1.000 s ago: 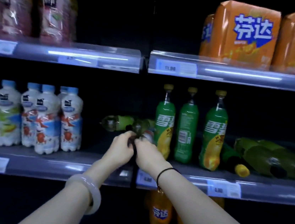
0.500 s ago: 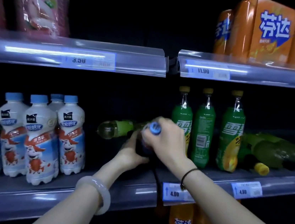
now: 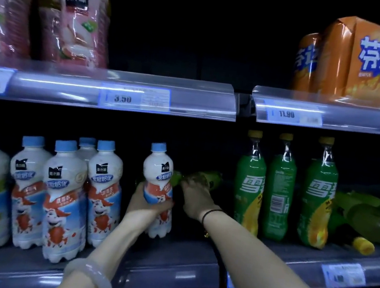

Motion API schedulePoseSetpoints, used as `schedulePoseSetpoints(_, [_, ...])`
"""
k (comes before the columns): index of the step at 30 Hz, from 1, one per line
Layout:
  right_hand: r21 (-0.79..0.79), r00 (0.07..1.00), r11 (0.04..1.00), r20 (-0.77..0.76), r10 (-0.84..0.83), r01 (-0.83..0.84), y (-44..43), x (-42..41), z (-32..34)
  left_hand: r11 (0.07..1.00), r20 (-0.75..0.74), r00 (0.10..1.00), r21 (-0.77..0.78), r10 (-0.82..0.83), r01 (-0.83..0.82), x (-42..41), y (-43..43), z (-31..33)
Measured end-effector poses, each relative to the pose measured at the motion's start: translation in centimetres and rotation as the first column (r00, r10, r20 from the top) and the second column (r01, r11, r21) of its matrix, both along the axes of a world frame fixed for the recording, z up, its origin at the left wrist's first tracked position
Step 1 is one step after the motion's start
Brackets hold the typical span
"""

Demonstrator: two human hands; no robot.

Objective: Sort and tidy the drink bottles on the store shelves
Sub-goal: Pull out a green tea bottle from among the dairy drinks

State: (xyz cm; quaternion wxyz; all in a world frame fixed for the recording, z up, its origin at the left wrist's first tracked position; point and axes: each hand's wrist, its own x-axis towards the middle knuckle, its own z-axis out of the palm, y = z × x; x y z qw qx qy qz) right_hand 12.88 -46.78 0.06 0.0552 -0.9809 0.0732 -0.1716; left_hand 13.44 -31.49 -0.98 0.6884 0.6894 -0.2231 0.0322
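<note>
My left hand (image 3: pixel 145 210) wraps round a white milk bottle (image 3: pixel 157 175), upright at the grey middle shelf (image 3: pixel 170 254), just right of the milk row (image 3: pixel 64 188). My right hand (image 3: pixel 197 198) touches a toppled green bottle (image 3: pixel 211 177) deep in the dark bay; its grip is too blurred to tell. Clear price rails (image 3: pixel 123 92) edge the shelves.

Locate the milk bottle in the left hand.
Head view, centre: the milk bottle stands upright in the left hand, between the shelved milk row and the right hand.
</note>
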Motion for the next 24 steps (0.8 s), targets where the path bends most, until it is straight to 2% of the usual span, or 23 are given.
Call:
schedulePoseSetpoints(3, [-0.185,0.999,0.983,-0.044,-0.005,-0.003,-0.2,2.0,-1.3,1.000,0.024,1.000,-0.019,0.016,-0.016,0.1,-0.4,-0.6])
schedulePoseSetpoints(8, [-0.283,0.988,0.957,-0.115,-0.103,0.067,-0.4,4.3,-1.7,0.996,0.034,0.999,-0.082,0.037,-0.034,0.5,-0.8,-1.6])
schedulePoseSetpoints(11, [-0.349,0.990,0.929,-0.024,-0.138,0.121,-0.5,5.1,-1.6,0.995,0.037,0.999,-0.092,0.030,-0.026,0.9,-0.7,-2.0])
schedulePoseSetpoints(15, [-0.388,0.994,0.916,0.085,-0.075,0.102,-1.5,5.1,-1.9,0.996,0.036,0.999,-0.084,0.036,-0.033,1.1,-0.7,-2.3])
schedulePoseSetpoints(19, [-0.241,0.997,0.970,0.083,0.000,0.020,-3.1,2.9,-2.1,0.996,0.035,0.998,-0.078,0.051,-0.049,1.1,-0.7,-2.1])
schedulePoseSetpoints(21, [-0.050,0.963,0.997,0.261,0.062,-0.051,-3.0,1.6,-1.7,0.996,0.037,0.998,-0.068,0.056,-0.054,1.0,-0.7,-2.0])
schedulePoseSetpoints(24, [0.275,0.808,0.943,0.590,-0.011,-0.188,-2.0,-0.1,0.9,0.996,0.017,0.998,-0.071,0.058,-0.057,0.8,-0.6,-2.1])
